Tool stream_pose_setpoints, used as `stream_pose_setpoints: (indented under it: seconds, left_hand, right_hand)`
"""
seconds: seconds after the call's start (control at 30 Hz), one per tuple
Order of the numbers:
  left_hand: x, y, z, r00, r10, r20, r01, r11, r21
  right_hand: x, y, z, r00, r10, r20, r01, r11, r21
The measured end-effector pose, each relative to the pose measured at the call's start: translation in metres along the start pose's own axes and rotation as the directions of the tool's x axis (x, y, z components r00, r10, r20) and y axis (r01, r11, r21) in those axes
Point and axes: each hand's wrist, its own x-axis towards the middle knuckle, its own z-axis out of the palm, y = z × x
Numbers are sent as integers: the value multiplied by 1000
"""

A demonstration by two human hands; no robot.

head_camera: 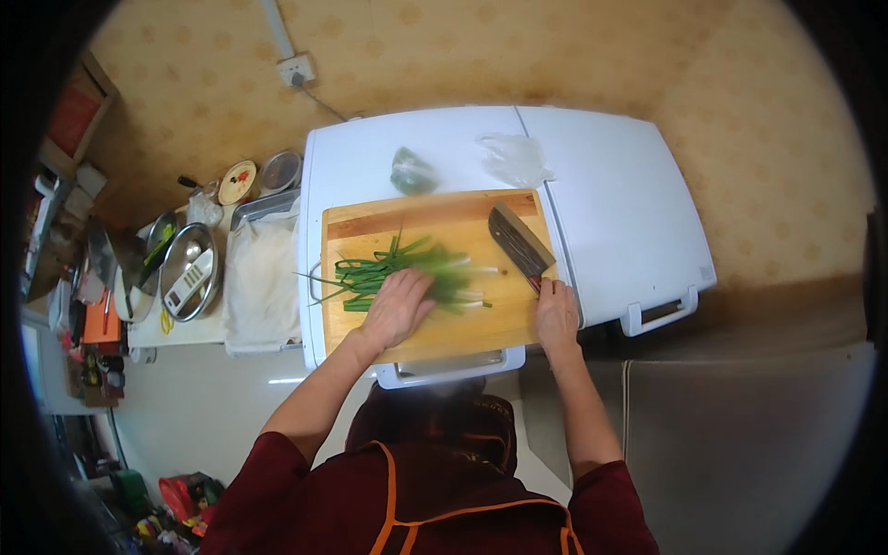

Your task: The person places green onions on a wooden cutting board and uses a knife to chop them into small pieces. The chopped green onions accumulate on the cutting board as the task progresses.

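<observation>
A bunch of scallions (pixel 374 269) lies across a wooden cutting board (pixel 499 326), green leaves to the left and white ends to the right. My left hand (pixel 401 305) is over the middle of the bunch, its fingers curled down onto the stalks. Motion blurs the part just right of that hand. At the board's right side, my right hand (pixel 556 309) grips the handle of a cleaver (pixel 519 239). The broad, dark blade slants up and left above the board. Whether it touches the wood is hard to tell. My fingers hide most of the handle.
The board rests on a white chest freezer (pixel 624 208) with a handle (pixel 659 312). Behind it are a tied bag of something green (pixel 413 172) and a crumpled clear plastic bag (pixel 515 159). Leftward stand a cloth-covered tray (pixel 262 277) and a metal bowl (pixel 189 239) holding a grater (pixel 191 281).
</observation>
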Motion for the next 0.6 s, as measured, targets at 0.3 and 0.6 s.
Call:
stream_pose_setpoints:
  seconds: [0.3,0.6]
  left_hand:
    - [27,-21,8,988,-146,-41,147,989,21]
    - [39,-49,24,946,-241,-219,219,968,-120]
  right_hand:
    - [16,-2,-5,997,71,-3,-65,935,349]
    - [-78,-41,-77,765,573,295,-462,169,870]
